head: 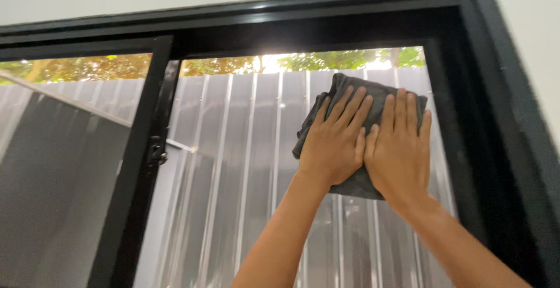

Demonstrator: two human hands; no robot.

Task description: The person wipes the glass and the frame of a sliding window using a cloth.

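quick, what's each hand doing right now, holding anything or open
Left hand: open, fingers spread, palm pressed flat on the grey cloth against the window pane.
Right hand: open, flat on the same cloth.

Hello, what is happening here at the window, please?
A person presses a grey cloth flat against the glass of a black-framed sliding window. Both hands lie open on the cloth, side by side: the left hand and the right hand, fingers spread and pointing up. The cloth sits near the top right of the pane. Outside, a corrugated metal fence and some trees show.
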